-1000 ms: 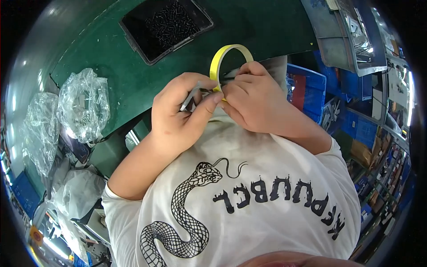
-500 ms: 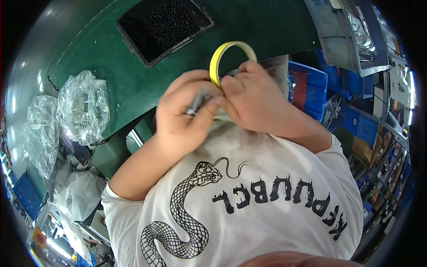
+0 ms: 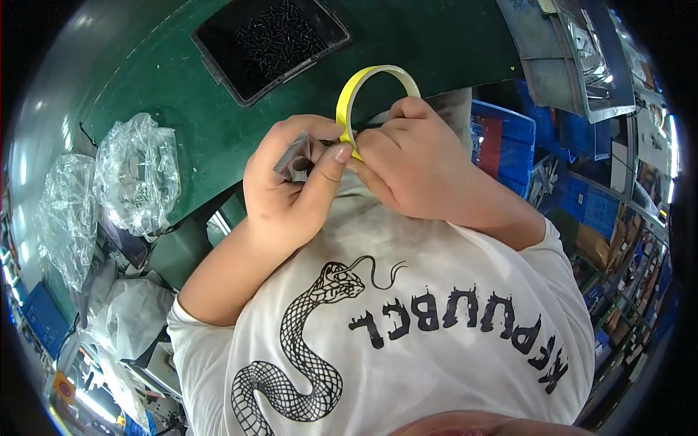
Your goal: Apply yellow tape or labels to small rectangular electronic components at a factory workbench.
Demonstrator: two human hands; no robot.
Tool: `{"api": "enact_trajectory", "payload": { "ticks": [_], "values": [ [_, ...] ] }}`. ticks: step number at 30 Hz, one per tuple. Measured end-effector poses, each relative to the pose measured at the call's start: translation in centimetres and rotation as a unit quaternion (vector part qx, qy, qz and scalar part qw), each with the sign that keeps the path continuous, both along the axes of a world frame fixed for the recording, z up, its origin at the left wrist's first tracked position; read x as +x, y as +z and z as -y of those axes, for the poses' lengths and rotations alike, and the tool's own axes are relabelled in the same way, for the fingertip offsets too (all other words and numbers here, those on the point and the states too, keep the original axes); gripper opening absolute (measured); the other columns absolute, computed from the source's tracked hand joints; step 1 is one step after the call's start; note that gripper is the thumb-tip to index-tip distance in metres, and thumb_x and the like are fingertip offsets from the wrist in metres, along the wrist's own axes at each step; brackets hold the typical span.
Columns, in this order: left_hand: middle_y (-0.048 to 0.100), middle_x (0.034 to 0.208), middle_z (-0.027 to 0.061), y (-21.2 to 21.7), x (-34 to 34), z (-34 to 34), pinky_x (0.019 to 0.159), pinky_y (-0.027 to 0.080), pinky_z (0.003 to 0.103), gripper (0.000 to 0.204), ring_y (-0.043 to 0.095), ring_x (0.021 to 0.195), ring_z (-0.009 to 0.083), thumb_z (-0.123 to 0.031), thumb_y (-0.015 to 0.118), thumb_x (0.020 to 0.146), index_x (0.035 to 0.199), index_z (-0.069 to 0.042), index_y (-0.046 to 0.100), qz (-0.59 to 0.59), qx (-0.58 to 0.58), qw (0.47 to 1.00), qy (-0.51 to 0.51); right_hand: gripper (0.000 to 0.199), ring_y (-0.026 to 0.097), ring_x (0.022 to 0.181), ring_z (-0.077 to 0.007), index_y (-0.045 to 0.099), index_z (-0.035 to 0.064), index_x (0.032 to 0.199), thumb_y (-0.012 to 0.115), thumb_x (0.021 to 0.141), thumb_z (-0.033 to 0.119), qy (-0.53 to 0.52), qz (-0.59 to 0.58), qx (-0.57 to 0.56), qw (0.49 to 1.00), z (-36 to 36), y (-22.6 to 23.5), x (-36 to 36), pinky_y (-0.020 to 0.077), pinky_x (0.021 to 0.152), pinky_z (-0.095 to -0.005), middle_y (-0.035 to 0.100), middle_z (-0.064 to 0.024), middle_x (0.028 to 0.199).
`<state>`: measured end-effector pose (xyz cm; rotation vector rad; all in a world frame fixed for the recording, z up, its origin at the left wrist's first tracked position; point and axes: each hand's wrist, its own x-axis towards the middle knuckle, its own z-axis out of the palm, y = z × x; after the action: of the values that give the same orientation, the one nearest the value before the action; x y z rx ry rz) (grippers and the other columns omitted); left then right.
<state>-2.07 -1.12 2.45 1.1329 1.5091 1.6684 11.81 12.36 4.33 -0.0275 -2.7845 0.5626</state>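
Note:
A roll of yellow tape stands on edge between my hands, just in front of my chest. My right hand is closed round the roll's right and lower side. The thumb and forefinger of my left hand pinch the tape at the roll's lower left. A small grey flat piece, metal-looking, sits within the curled fingers of that same hand; its exact kind cannot be made out. Where the two hands meet, fingers hide the tape's loose end.
Beyond my hands, a black bin of small dark screws stands on the green table. Crumpled clear plastic bags lie at the left. A grey bin and a blue crate are on the right, near loaded shelves.
My left hand has shifted slightly left and turned, showing more of the grey piece. Its thumb has come up against the tape. The roll has tipped a little to the left.

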Motion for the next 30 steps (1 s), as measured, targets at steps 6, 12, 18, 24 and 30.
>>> {"api": "enact_trajectory", "payload": {
  "ticks": [6, 12, 18, 24, 30],
  "values": [
    [0.065, 0.085, 0.0029, 0.5, 0.4, -0.1, 0.06, 0.041, 0.019, 0.014, 0.052, 0.069, 0.0054, 0.005, 0.065, 0.091, 0.104, 0.003, 0.061, 0.024, -0.027, 0.999, 0.019, 0.019, 0.057, 0.054, -0.0253, 0.054, 0.0048, 0.084, 0.069, 0.084, 0.016, 0.003, 0.022, -0.006, 1.0, -0.1, 0.1, 0.0, 0.0416, 0.073, -0.0362, 0.058, -0.0071, 0.062],
    [0.066, 0.092, 0.0073, 0.6, 0.0, -0.5, 0.06, 0.044, 0.022, 0.015, 0.055, 0.07, 0.01, 0.006, 0.068, 0.085, 0.098, 0.001, 0.064, -0.041, -0.035, 0.999, -0.007, 0.019, 0.058, 0.055, -0.0259, 0.054, 0.0049, 0.082, 0.069, 0.083, 0.016, 0.005, 0.025, 0.01, 1.0, -0.7, 0.2, 0.1, 0.0425, 0.074, -0.0361, 0.058, -0.0076, 0.061],
    [0.066, 0.1, 0.0118, 0.3, 0.4, -0.3, 0.062, 0.048, 0.026, 0.021, 0.06, 0.073, 0.0156, 0.008, 0.071, 0.077, 0.096, -0.001, 0.066, -0.055, -0.025, 0.998, 0.029, 0.017, 0.058, 0.056, -0.0254, 0.057, 0.0043, 0.083, 0.07, 0.081, 0.015, -0.01, 0.028, 0.003, 1.0, -0.8, 0.7, 0.4, 0.0434, 0.076, -0.0364, 0.059, -0.0074, 0.061],
    [0.068, 0.1, 0.013, 0.5, -1.0, -0.7, 0.066, 0.052, 0.027, 0.027, 0.066, 0.078, 0.0194, 0.008, 0.073, 0.073, 0.099, 0.0, 0.07, -0.181, 0.016, 0.982, 0.058, 0.017, 0.056, 0.056, -0.0243, 0.059, 0.0059, 0.081, 0.072, 0.081, 0.017, 0.006, 0.056, 0.006, 0.998, -1.0, 1.3, 0.6, 0.0426, 0.075, -0.0348, 0.06, -0.0062, 0.063],
    [0.069, 0.094, 0.0132, 0.9, -1.3, -0.8, 0.066, 0.056, 0.031, 0.027, 0.068, 0.079, 0.0252, 0.006, 0.075, 0.07, 0.095, 0.0, 0.071, -0.271, 0.037, 0.961, 0.048, 0.016, 0.056, 0.058, -0.0217, 0.061, 0.0073, 0.082, 0.073, 0.081, 0.018, 0.017, 0.065, 0.025, 0.997, -1.0, 1.1, 0.7, 0.0415, 0.073, -0.0331, 0.058, -0.0031, 0.064]
  ]
}}
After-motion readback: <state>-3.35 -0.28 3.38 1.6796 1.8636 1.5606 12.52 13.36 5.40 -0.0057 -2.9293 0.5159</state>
